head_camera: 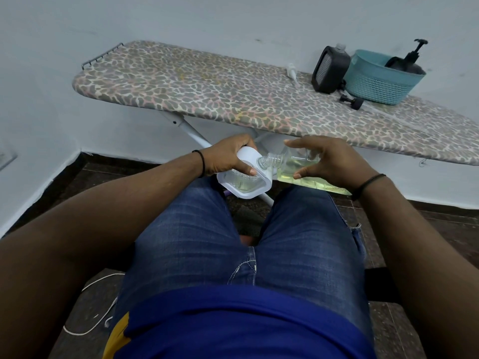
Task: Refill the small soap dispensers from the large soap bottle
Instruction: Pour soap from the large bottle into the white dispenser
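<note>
Above my knees, my left hand [228,156] grips a small white dispenser [246,185] with a clear window showing pale liquid inside. My right hand [329,161] holds the large clear soap bottle [298,169] of yellow-green soap, tipped on its side. The bottle's uncapped threaded neck [269,160] points left and rests against the dispenser's top. A black dispenser [330,69] stands on the ironing board [207,92]. Another black pump dispenser [409,60] lies in a teal basket [378,84].
A white pump head [293,72] and a black pump head [351,101] lie loose on the leopard-print board near the basket. The board's white legs [191,130] stand just behind my hands. A white cable [96,307] trails on the dark floor at left.
</note>
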